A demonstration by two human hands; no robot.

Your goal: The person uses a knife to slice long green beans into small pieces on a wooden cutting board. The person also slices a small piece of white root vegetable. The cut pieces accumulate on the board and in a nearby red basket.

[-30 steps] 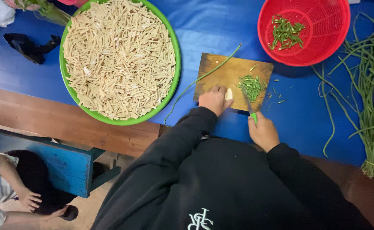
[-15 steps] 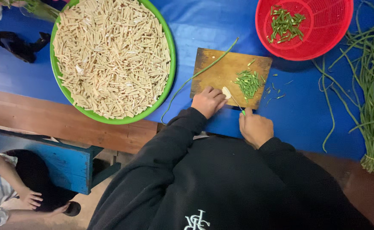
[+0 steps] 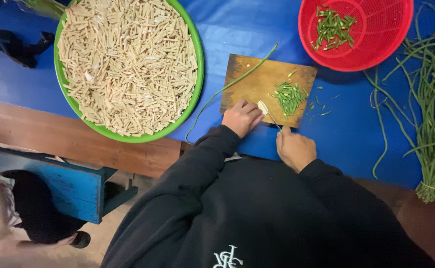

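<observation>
Head view, looking straight down: the left hand [image 3: 241,118] rests on the near edge of a wooden cutting board [image 3: 257,82] at centre frame, fingers curled together and pressing something pale at the fingertips; one long green bean [image 3: 237,83] runs from under it, across the board's upper left corner and down off the left side. The right hand [image 3: 295,149] sits just below the board, closed around the handle of a knife [image 3: 272,118] whose thin blade angles up toward the left hand's fingertips.

As for progress, a small heap of cut bean pieces [image 3: 289,95] lies on the right half of the board, with a few stray bits on the blue table cover [image 3: 356,134] beside it. A red plastic basket [image 3: 376,49] at upper right holds only a thin scatter of cut pieces, so I judge little of the cutting is done. Much is left: a large loose bundle of uncut long beans [image 3: 433,109] trails down the right edge of the frame.

At upper left a green-rimmed round tray [image 3: 196,84] is heaped with pale cut sticks, its rim close to the board's left side. A blue wooden bench [image 3: 73,186] stands at lower left, and another person's leg and shoe show at the frame's left edge. Nothing lies between board and basket.
</observation>
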